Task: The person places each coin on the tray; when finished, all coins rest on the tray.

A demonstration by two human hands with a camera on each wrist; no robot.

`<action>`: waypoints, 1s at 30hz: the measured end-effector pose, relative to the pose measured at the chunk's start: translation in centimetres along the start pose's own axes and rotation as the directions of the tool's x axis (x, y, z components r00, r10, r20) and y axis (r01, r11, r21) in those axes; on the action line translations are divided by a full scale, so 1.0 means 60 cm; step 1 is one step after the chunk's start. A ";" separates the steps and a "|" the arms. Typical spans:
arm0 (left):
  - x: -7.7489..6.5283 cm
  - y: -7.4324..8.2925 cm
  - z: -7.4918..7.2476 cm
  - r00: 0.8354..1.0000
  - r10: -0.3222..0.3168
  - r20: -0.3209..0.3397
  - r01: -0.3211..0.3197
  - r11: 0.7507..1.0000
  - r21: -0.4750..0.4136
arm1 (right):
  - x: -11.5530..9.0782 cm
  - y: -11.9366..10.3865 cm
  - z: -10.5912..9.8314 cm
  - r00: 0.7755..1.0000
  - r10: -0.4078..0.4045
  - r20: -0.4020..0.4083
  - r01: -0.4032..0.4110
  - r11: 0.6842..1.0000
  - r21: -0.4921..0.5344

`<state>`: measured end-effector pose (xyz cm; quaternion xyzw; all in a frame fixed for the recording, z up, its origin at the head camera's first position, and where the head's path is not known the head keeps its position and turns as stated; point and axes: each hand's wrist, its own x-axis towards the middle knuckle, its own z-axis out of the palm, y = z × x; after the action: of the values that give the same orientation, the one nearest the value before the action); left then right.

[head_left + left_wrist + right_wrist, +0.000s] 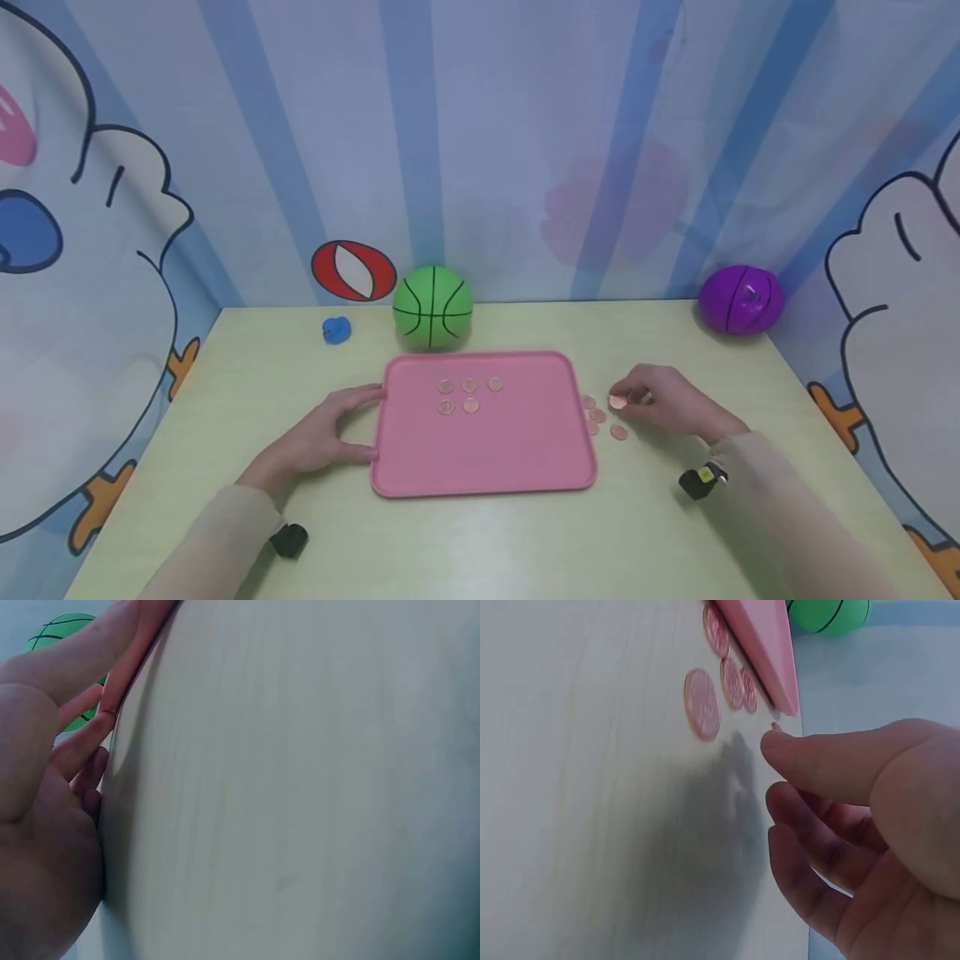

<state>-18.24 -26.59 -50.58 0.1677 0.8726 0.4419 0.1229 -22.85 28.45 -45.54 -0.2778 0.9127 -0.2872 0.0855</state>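
Note:
A pink tray lies on the table, with several copper-coloured coins set out on it in two rows, three in the upper row and two below. At the tray's left edge, my left hand spreads its thumb and fingers and touches the rim. My right hand is to the right of the tray and pinches a coin between thumb and fingers. Several more coins lie on the table by the tray's right edge; the right wrist view shows these coins close to the tray.
Behind the tray stands a green ball with black lines. A small blue toy lies to its left, and a purple ball is at the back right corner. A patterned blue curtain hangs behind the table.

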 end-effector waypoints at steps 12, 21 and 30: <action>0.000 -0.002 -0.001 1.000 0.028 0.002 -0.028 1.000 0.005 | 0.055 -0.061 0.027 1.000 0.001 0.008 -0.002 0.992 0.129; -0.001 0.001 -0.003 0.999 0.047 0.006 -0.047 0.999 0.008 | 0.093 -0.098 0.052 0.999 -0.052 0.006 0.052 0.997 0.066; -0.002 -0.001 -0.003 0.999 0.042 0.010 -0.042 0.999 0.017 | 0.125 -0.126 0.078 0.995 -0.094 0.029 0.093 0.996 0.011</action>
<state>-18.18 -26.83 -50.51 0.1893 0.8720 0.4362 0.1164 -24.15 16.91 -45.02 -0.3240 0.8960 -0.2912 0.0866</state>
